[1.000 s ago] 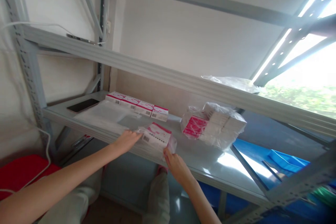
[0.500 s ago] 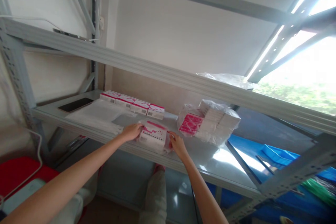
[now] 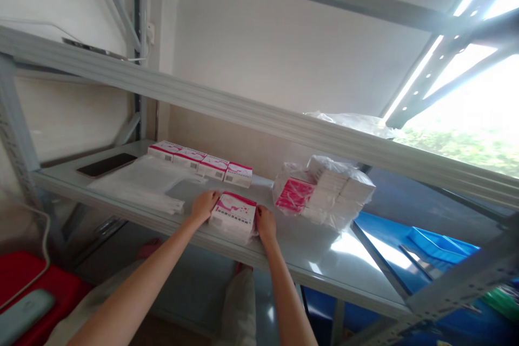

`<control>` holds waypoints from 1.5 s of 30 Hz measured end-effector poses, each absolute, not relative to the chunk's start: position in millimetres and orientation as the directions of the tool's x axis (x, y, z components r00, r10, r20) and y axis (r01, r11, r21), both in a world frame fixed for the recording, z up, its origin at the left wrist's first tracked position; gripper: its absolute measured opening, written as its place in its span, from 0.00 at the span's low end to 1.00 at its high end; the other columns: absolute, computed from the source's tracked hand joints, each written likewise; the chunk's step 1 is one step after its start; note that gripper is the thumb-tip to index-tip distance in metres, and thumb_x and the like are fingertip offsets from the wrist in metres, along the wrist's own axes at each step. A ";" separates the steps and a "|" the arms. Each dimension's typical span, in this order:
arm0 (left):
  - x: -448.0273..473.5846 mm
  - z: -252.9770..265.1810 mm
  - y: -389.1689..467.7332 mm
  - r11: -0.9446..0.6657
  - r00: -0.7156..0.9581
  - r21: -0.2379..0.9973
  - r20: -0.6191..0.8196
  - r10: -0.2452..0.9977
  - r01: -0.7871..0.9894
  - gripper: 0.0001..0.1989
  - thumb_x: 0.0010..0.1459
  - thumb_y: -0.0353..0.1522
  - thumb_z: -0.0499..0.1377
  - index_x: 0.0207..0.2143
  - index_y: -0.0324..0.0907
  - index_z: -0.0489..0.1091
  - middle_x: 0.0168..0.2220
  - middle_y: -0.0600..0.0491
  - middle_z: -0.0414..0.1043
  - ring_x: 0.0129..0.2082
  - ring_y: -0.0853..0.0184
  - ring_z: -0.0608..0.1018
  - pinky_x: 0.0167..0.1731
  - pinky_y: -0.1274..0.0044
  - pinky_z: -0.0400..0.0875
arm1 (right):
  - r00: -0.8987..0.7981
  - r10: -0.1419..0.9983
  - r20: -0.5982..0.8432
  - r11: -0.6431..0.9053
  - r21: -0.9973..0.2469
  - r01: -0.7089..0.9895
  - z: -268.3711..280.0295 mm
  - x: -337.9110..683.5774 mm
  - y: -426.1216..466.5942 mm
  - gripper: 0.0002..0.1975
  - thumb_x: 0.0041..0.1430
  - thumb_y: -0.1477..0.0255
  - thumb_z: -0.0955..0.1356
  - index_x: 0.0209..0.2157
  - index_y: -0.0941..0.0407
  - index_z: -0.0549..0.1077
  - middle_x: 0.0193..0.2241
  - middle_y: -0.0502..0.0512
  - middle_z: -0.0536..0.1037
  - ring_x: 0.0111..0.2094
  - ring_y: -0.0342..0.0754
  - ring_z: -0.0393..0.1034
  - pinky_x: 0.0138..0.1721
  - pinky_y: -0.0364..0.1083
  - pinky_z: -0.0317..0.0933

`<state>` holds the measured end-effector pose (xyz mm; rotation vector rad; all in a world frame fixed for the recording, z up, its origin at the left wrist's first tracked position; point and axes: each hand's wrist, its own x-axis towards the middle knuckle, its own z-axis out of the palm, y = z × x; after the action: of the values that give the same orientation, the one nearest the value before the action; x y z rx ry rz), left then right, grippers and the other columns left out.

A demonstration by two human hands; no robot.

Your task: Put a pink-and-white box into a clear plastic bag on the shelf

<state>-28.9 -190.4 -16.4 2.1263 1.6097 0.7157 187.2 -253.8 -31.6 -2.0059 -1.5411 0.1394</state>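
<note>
A white and pink carton (image 3: 234, 210) lies near the shelf's front edge, with a clear plastic bag (image 3: 231, 231) around at least its lower part. My left hand (image 3: 205, 206) is closed at the carton's upper left side, fingers curled on the bag's edge. On the other side, my right hand (image 3: 265, 223) is closed against the carton's right side, gripping the bag there. The fingertips are partly hidden. To the left lies a stack of flat clear plastic bags (image 3: 140, 181).
Behind, a row of several similar cartons (image 3: 200, 165) runs along the shelf (image 3: 292, 238). Bagged cartons (image 3: 324, 192) stand to the right. A dark phone (image 3: 106, 165) lies far left. A metal crossbeam (image 3: 243, 113) spans above; a blue bin (image 3: 438, 243) sits at right.
Both hands have closed in on the carton's sides, and the right hand's fingers have curled in. The carton's printed top shows more clearly, with the bag lower on it. The view has shifted slightly.
</note>
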 end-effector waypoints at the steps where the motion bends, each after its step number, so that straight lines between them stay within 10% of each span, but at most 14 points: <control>1: -29.4 -17.8 -191.4 -0.275 0.207 0.580 0.182 0.961 0.767 0.24 0.65 0.40 0.40 0.38 0.38 0.73 0.38 0.43 0.76 0.42 0.59 0.76 0.36 0.74 0.66 | 0.318 0.907 0.278 -0.143 -0.506 0.851 -33.2 186.7 -255.2 0.14 0.61 0.71 0.59 0.36 0.57 0.75 0.35 0.59 0.78 0.37 0.49 0.72 0.33 0.42 0.57; 18: -33.5 -11.9 -226.1 -0.586 0.305 0.391 0.580 0.755 0.709 0.12 0.62 0.31 0.49 0.44 0.48 0.69 0.45 0.54 0.72 0.39 0.67 0.77 0.36 0.79 0.67 | 0.289 0.900 0.326 -0.073 -0.540 0.838 -36.9 188.3 -257.8 0.14 0.59 0.72 0.59 0.38 0.57 0.75 0.37 0.59 0.78 0.39 0.50 0.72 0.37 0.43 0.60; 26: -36.5 -22.3 -200.4 -0.558 0.344 0.602 0.442 0.829 0.571 0.15 0.60 0.29 0.50 0.48 0.46 0.68 0.49 0.54 0.71 0.48 0.68 0.73 0.47 0.79 0.64 | 0.296 0.901 0.317 -0.085 -0.542 0.836 -37.6 189.2 -258.3 0.15 0.59 0.70 0.59 0.40 0.57 0.75 0.38 0.60 0.78 0.40 0.51 0.72 0.39 0.44 0.61; 37: -32.0 -17.5 -209.3 -0.508 0.409 0.411 0.309 0.859 0.757 0.11 0.61 0.27 0.47 0.38 0.40 0.69 0.45 0.46 0.69 0.43 0.65 0.74 0.40 0.77 0.66 | 0.264 0.906 0.330 -0.033 -0.568 0.822 -31.3 183.7 -268.0 0.16 0.58 0.74 0.58 0.45 0.58 0.71 0.41 0.60 0.76 0.42 0.50 0.70 0.43 0.45 0.60; 45: -29.8 -25.0 -204.4 -0.532 0.452 0.382 0.283 0.846 0.756 0.11 0.61 0.28 0.48 0.43 0.40 0.67 0.50 0.43 0.65 0.48 0.63 0.71 0.44 0.75 0.66 | 0.119 0.912 0.391 0.001 -0.294 0.956 -45.1 166.0 -324.7 0.28 0.57 0.78 0.56 0.60 0.58 0.55 0.53 0.62 0.68 0.52 0.54 0.63 0.50 0.52 0.56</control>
<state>-29.8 -204.4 -25.0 2.5000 1.3982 0.6610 166.0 -324.7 -45.1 -1.9208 -1.8036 -0.1178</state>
